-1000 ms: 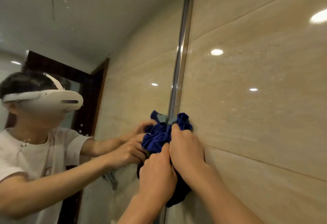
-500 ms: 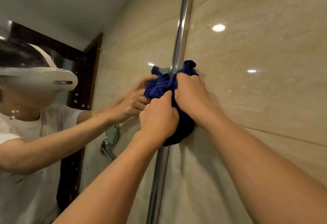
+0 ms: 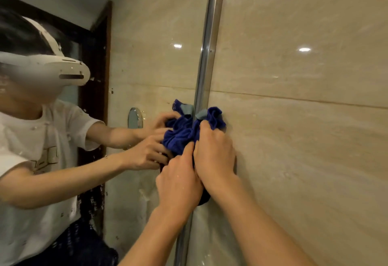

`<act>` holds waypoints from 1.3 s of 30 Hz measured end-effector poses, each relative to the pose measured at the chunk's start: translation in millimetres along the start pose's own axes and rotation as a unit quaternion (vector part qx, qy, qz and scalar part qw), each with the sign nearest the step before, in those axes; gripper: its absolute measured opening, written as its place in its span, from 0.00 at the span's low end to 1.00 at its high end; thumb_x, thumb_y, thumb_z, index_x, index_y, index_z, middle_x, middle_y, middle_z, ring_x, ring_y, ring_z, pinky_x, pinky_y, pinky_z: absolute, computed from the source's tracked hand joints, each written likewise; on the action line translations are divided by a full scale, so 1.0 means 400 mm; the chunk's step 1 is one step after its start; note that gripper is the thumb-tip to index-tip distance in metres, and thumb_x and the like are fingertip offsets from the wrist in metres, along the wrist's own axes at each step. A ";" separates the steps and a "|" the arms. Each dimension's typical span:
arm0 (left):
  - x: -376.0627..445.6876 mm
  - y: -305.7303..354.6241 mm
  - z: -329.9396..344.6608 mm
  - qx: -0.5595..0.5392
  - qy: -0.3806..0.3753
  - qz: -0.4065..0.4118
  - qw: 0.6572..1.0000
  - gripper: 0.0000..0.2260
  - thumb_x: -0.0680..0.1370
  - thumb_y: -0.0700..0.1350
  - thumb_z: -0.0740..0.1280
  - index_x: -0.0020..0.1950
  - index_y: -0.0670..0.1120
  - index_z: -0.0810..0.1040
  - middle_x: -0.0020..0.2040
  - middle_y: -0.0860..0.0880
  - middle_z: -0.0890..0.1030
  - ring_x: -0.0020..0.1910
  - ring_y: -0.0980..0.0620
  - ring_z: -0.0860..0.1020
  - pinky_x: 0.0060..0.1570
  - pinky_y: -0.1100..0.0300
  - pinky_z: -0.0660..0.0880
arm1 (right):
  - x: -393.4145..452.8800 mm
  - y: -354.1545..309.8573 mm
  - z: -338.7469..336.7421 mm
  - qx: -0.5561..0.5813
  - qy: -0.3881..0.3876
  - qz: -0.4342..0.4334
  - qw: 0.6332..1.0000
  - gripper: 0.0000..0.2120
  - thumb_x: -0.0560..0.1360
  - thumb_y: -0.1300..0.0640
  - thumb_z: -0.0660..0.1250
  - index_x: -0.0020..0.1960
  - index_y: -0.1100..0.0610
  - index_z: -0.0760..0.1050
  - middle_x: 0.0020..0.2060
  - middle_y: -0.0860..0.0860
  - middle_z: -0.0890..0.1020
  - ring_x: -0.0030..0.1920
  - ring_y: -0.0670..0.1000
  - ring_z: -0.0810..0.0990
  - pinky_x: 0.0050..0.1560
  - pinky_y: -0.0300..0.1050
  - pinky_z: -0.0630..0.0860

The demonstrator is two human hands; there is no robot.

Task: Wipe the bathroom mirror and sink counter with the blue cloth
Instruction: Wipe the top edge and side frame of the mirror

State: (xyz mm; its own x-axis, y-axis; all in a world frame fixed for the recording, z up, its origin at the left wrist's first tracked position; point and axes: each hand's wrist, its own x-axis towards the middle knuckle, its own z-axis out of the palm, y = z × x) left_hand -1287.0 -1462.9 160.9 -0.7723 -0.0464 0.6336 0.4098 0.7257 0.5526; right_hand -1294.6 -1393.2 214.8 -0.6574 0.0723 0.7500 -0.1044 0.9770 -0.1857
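Note:
A bunched blue cloth [image 3: 212, 117] is pressed against the mirror's metal right edge strip [image 3: 206, 55], where the mirror [image 3: 147, 34] meets the tiled wall. My left hand [image 3: 178, 181] and my right hand [image 3: 214, 150] sit side by side, both closed on the cloth and covering its lower part. The mirror fills the left half of the view and shows the reflection of the hands, the cloth and a person in a white shirt with a headset. The sink counter is out of view.
Glossy beige wall tiles [image 3: 304, 118] fill the right side, with ceiling lights reflected in them. The mirror shows a dark door frame [image 3: 98, 76] and a round chrome fitting [image 3: 135, 118]. Water spots dot the glass low down.
Both hands have kept hold of the cloth and slid it along the mirror's edge strip, up and then back down past the tile seam. The view has tilted with them.

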 end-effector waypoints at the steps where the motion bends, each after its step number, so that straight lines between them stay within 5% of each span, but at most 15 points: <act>1: -0.025 -0.006 0.008 0.017 -0.015 -0.002 1.000 0.15 0.81 0.55 0.59 0.67 0.57 0.64 0.54 0.52 0.81 0.53 0.46 0.80 0.47 0.51 0.76 | -0.024 0.004 0.012 -0.006 -0.021 0.000 1.000 0.09 0.81 0.59 0.57 0.60 0.56 0.67 0.52 0.56 0.78 0.50 0.58 0.78 0.39 0.48 0.66; 8: 0.000 0.027 -0.023 0.039 -0.061 -0.051 0.996 0.12 0.79 0.49 0.60 0.62 0.49 0.72 0.59 0.43 0.79 0.59 0.37 0.76 0.46 0.51 0.68 | -0.007 0.005 -0.060 -0.008 -0.135 -0.002 0.991 0.07 0.80 0.60 0.58 0.55 0.58 0.71 0.57 0.60 0.77 0.56 0.63 0.76 0.43 0.49 0.66; 13: 0.124 0.098 -0.092 0.012 0.014 -0.010 1.000 0.20 0.78 0.48 0.61 0.70 0.52 0.69 0.60 0.41 0.79 0.59 0.35 0.76 0.48 0.49 0.71 | 0.119 -0.024 -0.167 0.006 -0.049 -0.029 0.998 0.07 0.79 0.60 0.59 0.56 0.59 0.72 0.56 0.61 0.77 0.57 0.64 0.76 0.43 0.48 0.65; 20: 0.112 0.087 -0.070 0.034 0.017 0.003 0.999 0.08 0.79 0.49 0.60 0.57 0.51 0.72 0.54 0.45 0.80 0.54 0.39 0.77 0.40 0.52 0.66 | 0.113 -0.012 -0.118 0.008 -0.030 -0.031 0.999 0.06 0.79 0.60 0.59 0.46 0.56 0.62 0.46 0.57 0.74 0.45 0.59 0.72 0.40 0.49 0.64; 29: -0.018 -0.016 0.026 0.040 -0.003 -0.013 0.999 0.08 0.81 0.51 0.57 0.58 0.53 0.70 0.50 0.49 0.81 0.52 0.43 0.78 0.39 0.53 0.66 | -0.030 0.027 0.026 -0.003 -0.041 -0.005 0.999 0.09 0.79 0.59 0.60 0.58 0.55 0.68 0.51 0.57 0.80 0.52 0.62 0.78 0.39 0.49 0.64; 36: 0.034 0.028 -0.041 0.028 -0.064 -0.039 0.997 0.06 0.76 0.47 0.62 0.51 0.48 0.75 0.54 0.43 0.80 0.56 0.37 0.77 0.42 0.53 0.67 | 0.030 0.013 -0.055 -0.013 -0.124 -0.032 0.992 0.05 0.77 0.59 0.61 0.53 0.56 0.70 0.56 0.60 0.77 0.56 0.64 0.76 0.43 0.49 0.66; 39: 0.119 0.090 -0.097 0.012 -0.018 -0.012 1.000 0.10 0.76 0.46 0.63 0.56 0.47 0.75 0.58 0.40 0.79 0.58 0.34 0.76 0.46 0.51 0.68 | 0.123 -0.002 -0.135 0.013 -0.067 -0.031 0.997 0.11 0.77 0.58 0.61 0.58 0.57 0.73 0.58 0.63 0.76 0.58 0.65 0.76 0.48 0.51 0.70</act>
State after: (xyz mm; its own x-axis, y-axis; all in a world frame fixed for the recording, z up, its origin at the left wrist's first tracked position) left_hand -1290.1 -1465.5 232.1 -0.7990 -0.0392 0.6000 0.3796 0.7409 0.5540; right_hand -1286.6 -1379.8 286.1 -0.7427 -0.0167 0.6694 -0.1663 0.9730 -0.1602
